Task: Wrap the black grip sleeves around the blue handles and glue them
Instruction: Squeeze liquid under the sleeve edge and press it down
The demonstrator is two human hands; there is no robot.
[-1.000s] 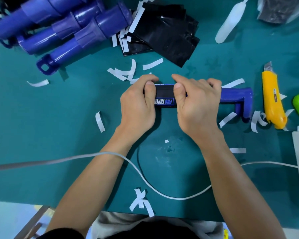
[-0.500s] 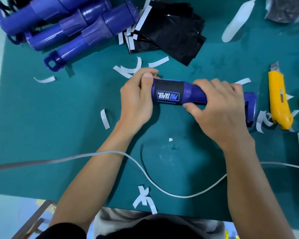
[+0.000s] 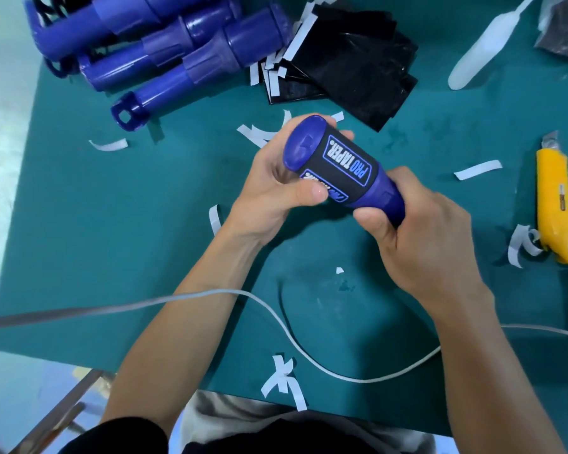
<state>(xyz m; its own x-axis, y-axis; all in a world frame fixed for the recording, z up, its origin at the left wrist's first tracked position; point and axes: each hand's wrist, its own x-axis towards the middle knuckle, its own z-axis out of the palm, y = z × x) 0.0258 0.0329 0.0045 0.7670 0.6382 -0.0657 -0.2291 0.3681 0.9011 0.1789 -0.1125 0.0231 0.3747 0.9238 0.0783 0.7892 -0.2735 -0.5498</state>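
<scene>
Two hands, left hand [image 3: 273, 188], right hand [image 3: 430, 237], gripping sleeved blue handle [image 3: 304, 147]

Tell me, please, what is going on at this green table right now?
A person holds a blue handle off the green mat with both hands. A black grip sleeve printed PRO TAPER is already wrapped around it. The left hand grips the capped end, thumb on the sleeve; the right hand clasps the other end. More blue handles and black sleeves wait at the back; a yellow utility knife lies to the right.
</scene>
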